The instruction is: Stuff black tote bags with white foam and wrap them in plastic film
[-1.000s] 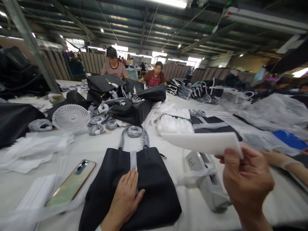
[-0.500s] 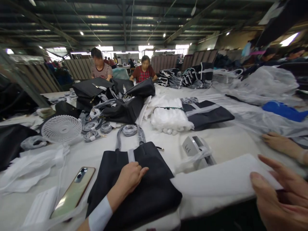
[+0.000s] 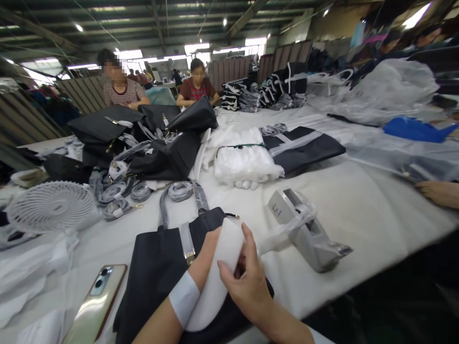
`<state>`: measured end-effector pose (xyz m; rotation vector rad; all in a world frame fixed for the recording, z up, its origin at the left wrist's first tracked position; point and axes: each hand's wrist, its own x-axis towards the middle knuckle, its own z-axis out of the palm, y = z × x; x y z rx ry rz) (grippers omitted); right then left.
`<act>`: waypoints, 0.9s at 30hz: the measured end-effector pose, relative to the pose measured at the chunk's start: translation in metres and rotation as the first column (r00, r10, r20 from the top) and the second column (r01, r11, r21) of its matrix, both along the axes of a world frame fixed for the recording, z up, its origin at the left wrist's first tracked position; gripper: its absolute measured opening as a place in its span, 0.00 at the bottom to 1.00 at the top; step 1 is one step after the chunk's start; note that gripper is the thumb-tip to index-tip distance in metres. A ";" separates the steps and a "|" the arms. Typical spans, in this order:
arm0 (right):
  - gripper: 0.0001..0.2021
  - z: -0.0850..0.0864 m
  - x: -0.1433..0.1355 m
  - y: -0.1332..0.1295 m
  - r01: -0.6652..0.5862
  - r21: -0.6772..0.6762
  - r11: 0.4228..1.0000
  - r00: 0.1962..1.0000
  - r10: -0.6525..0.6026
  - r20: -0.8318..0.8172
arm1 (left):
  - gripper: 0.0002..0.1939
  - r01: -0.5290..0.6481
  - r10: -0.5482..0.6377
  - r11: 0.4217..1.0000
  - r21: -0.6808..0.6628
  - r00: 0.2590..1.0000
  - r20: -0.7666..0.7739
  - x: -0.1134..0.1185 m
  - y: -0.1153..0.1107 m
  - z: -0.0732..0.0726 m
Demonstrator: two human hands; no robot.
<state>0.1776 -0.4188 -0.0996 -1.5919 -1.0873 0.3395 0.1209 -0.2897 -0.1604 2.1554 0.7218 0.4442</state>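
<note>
A black tote bag (image 3: 154,267) with wrapped grey handles lies flat on the table before me, a strip of film and a gold clasp at its top middle. My right hand (image 3: 249,282) grips a white foam sheet (image 3: 218,282), thumb on the near face, fingers behind; the sheet curves over the bag. Behind it, my left hand (image 3: 208,246) rests over the bag's upper part, its fingers hidden by the foam. Right of the bag stands a grey tape dispenser (image 3: 311,243) with clear tape.
A phone (image 3: 96,301) and a white fan (image 3: 52,205) lie at left. Black bags (image 3: 161,155) and coiled straps are heaped beyond. A white plastic bundle (image 3: 244,162) sits mid-table beside another black bag (image 3: 308,148). Co-workers sit opposite; another person's hand (image 3: 437,191) is at right.
My right hand has brought the foam sheet leftward from the right side onto the bag, covering my left hand's fingers. The view has turned somewhat to the right and down.
</note>
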 end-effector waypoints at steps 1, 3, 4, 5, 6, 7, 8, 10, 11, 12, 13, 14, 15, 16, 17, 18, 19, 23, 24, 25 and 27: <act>0.46 -0.006 -0.007 0.001 -0.008 -0.039 0.999 0.988 0.002 -0.157 | 0.11 0.005 -0.005 1.000 0.011 1.000 -0.006 -0.001 0.000 -0.001; 0.49 -0.012 -0.013 0.000 -0.054 -0.079 0.995 0.923 0.019 -0.385 | 0.12 0.034 -0.032 0.996 0.084 0.999 -0.033 -0.002 -0.001 0.000; 0.47 -0.011 -0.012 0.000 -0.082 -0.087 0.993 0.895 0.035 -0.445 | 0.12 0.048 -0.042 0.992 0.121 0.998 -0.045 -0.001 -0.002 0.003; 0.43 -0.006 -0.007 -0.002 -0.112 -0.093 0.989 0.879 0.055 -0.474 | 0.12 0.065 -0.055 0.984 0.165 0.997 -0.059 -0.001 -0.003 0.006; 0.37 0.002 0.002 -0.004 -0.145 -0.104 0.984 0.874 0.078 -0.479 | 0.12 0.090 -0.074 0.971 0.221 0.994 -0.081 0.000 -0.004 0.011; 0.30 0.012 0.015 -0.007 -0.161 -0.122 0.979 0.885 0.088 -0.457 | 0.13 0.122 -0.095 0.951 0.284 0.990 -0.108 0.001 -0.005 0.015; 0.23 0.024 0.030 -0.011 -0.155 -0.152 0.976 0.909 0.080 -0.409 | 0.13 0.157 -0.115 0.925 0.347 0.984 -0.137 0.002 -0.007 0.019; 0.18 0.047 0.063 -0.018 0.034 -0.209 0.977 0.983 -0.070 -0.169 | 0.14 0.227 -0.145 0.847 0.482 0.969 -0.202 0.004 -0.010 0.026; 0.19 0.056 0.077 -0.020 0.183 -0.225 0.957 0.983 -0.183 0.023 | 0.14 0.248 -0.151 0.812 0.528 0.964 -0.221 0.005 -0.011 0.028; 0.22 0.060 0.089 -0.021 0.305 -0.231 0.924 0.945 -0.264 0.190 | 0.14 0.253 -0.151 0.795 0.552 0.963 -0.223 0.005 -0.012 0.029; 0.26 0.060 0.098 -0.020 0.394 -0.237 0.888 0.891 -0.307 0.334 | 0.14 0.244 -0.148 0.784 0.570 0.966 -0.210 0.005 -0.013 0.029; 0.29 0.056 0.103 -0.018 0.430 -0.263 0.863 0.853 -0.294 0.431 | 0.14 0.227 -0.143 0.777 0.588 0.972 -0.187 0.004 -0.013 0.028; 0.31 0.048 0.104 -0.016 0.422 -0.309 0.852 0.843 -0.244 0.479 | 0.15 0.202 -0.137 0.769 0.607 0.979 -0.152 0.003 -0.014 0.027; 0.32 0.038 0.104 -0.013 0.382 -0.359 0.851 0.855 -0.179 0.487 | 0.15 0.169 -0.132 0.761 0.626 0.986 -0.105 0.002 -0.014 0.026; 0.31 0.028 0.103 -0.012 0.328 -0.393 0.859 0.875 -0.120 0.468 | 0.16 0.131 -0.131 0.752 0.645 0.990 -0.048 0.001 -0.014 0.025; 0.31 0.019 0.101 -0.012 0.280 -0.399 0.873 0.893 -0.085 0.441 | 0.16 0.090 -0.136 0.744 0.662 0.991 0.017 -0.001 -0.014 0.024; 0.29 0.014 0.100 -0.014 0.263 -0.373 0.890 0.901 -0.088 0.425 | 0.17 0.049 -0.145 0.739 0.671 0.986 0.087 -0.003 -0.014 0.024; 0.28 0.028 0.105 -0.036 0.532 -0.086 0.842 0.709 -0.387 0.590 | 0.18 -0.067 -0.192 0.748 0.661 0.931 0.311 -0.011 -0.014 0.024; 0.28 0.036 0.107 -0.041 0.576 -0.011 0.817 0.624 -0.431 0.652 | 0.18 -0.076 -0.202 0.752 0.654 0.919 0.339 -0.013 -0.014 0.024; 0.27 0.043 0.107 -0.043 0.574 0.046 0.817 0.560 -0.433 0.706 | 0.18 -0.081 -0.209 0.754 0.652 0.911 0.355 -0.014 -0.014 0.024; 0.24 0.046 0.101 -0.042 0.479 0.045 0.876 0.533 -0.332 0.778 | 0.17 -0.091 -0.213 0.751 0.654 0.904 0.370 -0.016 -0.015 0.024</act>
